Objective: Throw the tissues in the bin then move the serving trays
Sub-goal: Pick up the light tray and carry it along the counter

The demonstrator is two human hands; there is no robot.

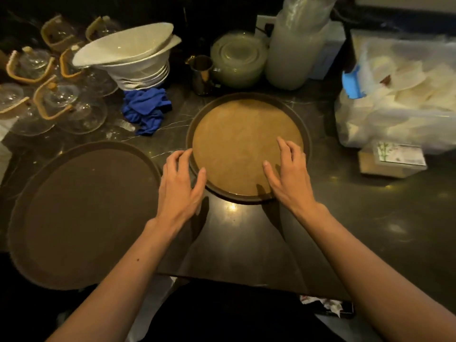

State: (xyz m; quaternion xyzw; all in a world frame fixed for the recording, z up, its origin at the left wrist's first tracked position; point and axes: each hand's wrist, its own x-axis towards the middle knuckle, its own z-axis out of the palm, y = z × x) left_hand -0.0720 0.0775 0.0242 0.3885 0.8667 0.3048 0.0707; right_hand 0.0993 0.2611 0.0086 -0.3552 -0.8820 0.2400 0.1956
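Observation:
A round tan serving tray [237, 134] with a dark rim lies flat in the middle of the dark counter. My left hand [180, 183] rests at its left rim with fingers spread, thumb on the edge. My right hand [288, 174] lies on the tray's lower right part, fingers apart, holding nothing. A larger dark brown round tray [81, 213] sits to the left, overhanging the counter's near edge. Crumpled white tissues [328, 304] show in a bin below the counter edge at the lower right.
Behind the trays stand stacked white bowls [133, 58], a blue cloth [145, 109], several glass teapots [61, 107], a metal jug [202, 75], glass plates [238, 60] and a bagged stack of cups [296, 45]. A plastic bag of white items [399, 95] and a small box [392, 161] sit at the right.

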